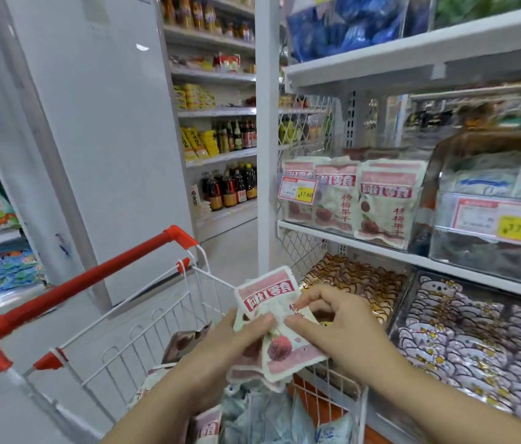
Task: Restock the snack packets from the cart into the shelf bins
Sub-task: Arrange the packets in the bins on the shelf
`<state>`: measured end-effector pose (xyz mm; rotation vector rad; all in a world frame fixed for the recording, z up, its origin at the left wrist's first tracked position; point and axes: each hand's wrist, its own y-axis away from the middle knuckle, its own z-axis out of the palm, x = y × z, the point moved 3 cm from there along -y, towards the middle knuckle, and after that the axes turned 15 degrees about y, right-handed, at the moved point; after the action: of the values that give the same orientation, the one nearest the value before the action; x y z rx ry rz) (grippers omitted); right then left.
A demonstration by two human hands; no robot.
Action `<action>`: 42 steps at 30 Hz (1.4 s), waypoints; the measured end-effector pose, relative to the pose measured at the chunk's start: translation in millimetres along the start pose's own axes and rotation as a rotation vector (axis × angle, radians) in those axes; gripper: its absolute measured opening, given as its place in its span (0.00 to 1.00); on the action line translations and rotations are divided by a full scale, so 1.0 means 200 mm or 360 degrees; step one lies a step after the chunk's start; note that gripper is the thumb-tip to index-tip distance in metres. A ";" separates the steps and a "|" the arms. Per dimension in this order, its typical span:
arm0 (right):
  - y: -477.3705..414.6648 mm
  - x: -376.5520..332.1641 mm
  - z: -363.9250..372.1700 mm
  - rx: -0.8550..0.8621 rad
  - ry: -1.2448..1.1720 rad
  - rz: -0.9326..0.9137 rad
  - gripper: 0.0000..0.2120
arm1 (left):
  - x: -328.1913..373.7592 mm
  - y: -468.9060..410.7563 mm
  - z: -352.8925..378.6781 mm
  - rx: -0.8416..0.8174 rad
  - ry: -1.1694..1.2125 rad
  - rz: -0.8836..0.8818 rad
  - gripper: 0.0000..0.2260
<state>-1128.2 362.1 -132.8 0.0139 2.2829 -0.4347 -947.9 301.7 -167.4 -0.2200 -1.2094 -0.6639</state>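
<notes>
Both hands held a small stack of pink-and-white snack packets (pixel 268 328) above the cart (pixel 169 318), in front of the shelf. The left hand (pixel 220 350) gripped the stack from below and behind, thumb pressed across the front packet; the right hand (pixel 333 322) pinched the top packet's right edge between thumb and forefinger, apparently peeling it from the rest. More packets of the same kind lay in the cart basket below, partly hidden by the forearms.

The matching packets stood upright, faces forward, in the clear shelf bin (pixel 349 203) behind the price tag (pixel 297 190) — evidently the destination. The step in hand appeared to be sorting the stack before loading. Done well, it called for squaring the edges, turning every printed face one way — the red band uppermost — and lifting the stack into the bin upright behind the existing row, without dislodging the tag. The neighbouring bins held other products and were best avoided.
</notes>
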 end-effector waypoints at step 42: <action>-0.56 -0.48 -0.98 0.0059 0.0628 -0.0232 0.25 | 0.85 -0.32 0.66 0.0095 -0.0657 0.1207 0.42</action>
<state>-1219.9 329.7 92.4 -0.0528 2.6740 -0.5933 -1056.2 256.3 24.0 -0.7479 -1.4043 0.0901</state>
